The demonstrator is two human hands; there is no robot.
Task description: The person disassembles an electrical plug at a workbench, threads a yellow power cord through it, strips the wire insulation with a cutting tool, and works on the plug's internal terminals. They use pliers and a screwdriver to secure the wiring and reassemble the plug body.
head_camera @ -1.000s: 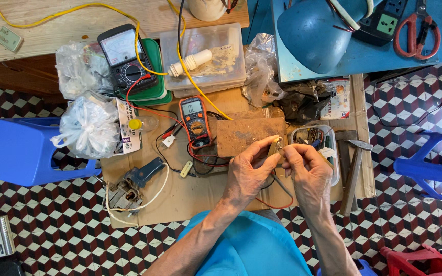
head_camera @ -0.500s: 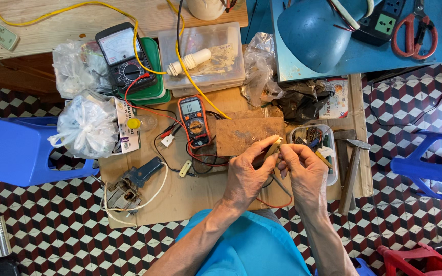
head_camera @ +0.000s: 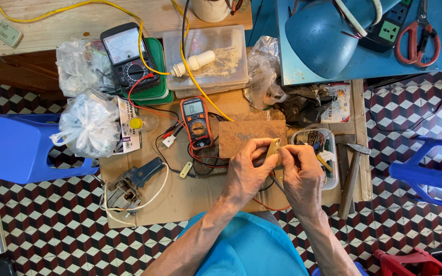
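Both hands meet over the middle of the low wooden counter (head_camera: 190, 199), just in front of a flat brown wooden block (head_camera: 244, 135) that serves here as the landmark. The left hand (head_camera: 246, 171) pinches a small tan, oblong part (head_camera: 272, 148) between thumb and fingertips, holding it upright just off the block's near right corner. The right hand (head_camera: 303, 176) is closed beside it, its fingertips pressed to the same part from the right; a thin grey rod (head_camera: 278, 185) shows below, between the two hands, though which hand grips it cannot be told.

Left of the block lies an orange digital multimeter (head_camera: 196, 121), its red and black leads looping on the counter in front of the block. Farther left and behind the block sits a black analogue meter (head_camera: 127, 56) resting on a green case (head_camera: 158, 82). Directly behind the block stands a clear plastic box (head_camera: 216, 66) with a white plug on a yellow cable (head_camera: 193, 62) across its lid. To the block's right is a small clear tray of parts (head_camera: 315, 140), and beyond that a hammer (head_camera: 351, 174) lies along the counter's edge. Far left of the block, a tied white plastic bag (head_camera: 89, 125) rests against a blue plastic stool (head_camera: 16, 148). Behind and right of the block, a blue lamp shade (head_camera: 328, 36) lies on a blue surface near red-handled scissors (head_camera: 418, 38).
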